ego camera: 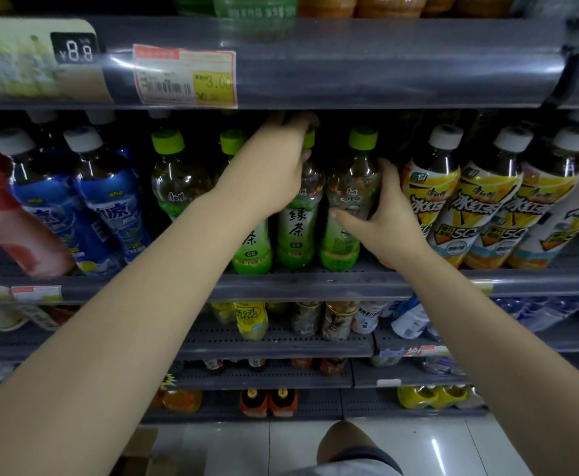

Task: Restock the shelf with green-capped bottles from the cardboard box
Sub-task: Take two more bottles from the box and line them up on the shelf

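Observation:
Several green-capped tea bottles stand in a row on the middle shelf (315, 281). My left hand (274, 170) wraps the neck and shoulder of one green-capped bottle (296, 231), its fingers over the cap. My right hand (381, 207) grips the bottle next to it on the right (344, 214) around its middle. Another green-capped bottle (174, 180) stands at the left of the row, and one (252, 249) is partly hidden behind my left forearm. A corner of the cardboard box (140, 451) shows on the floor at the bottom left.
Blue-labelled bottles (109, 207) stand left of the green row and yellow-labelled, white-capped bottles (453, 207) to the right. The upper shelf's edge (350, 63) with price tags hangs just above the caps. Lower shelves hold more drinks. A knee (346, 444) shows over the tiled floor.

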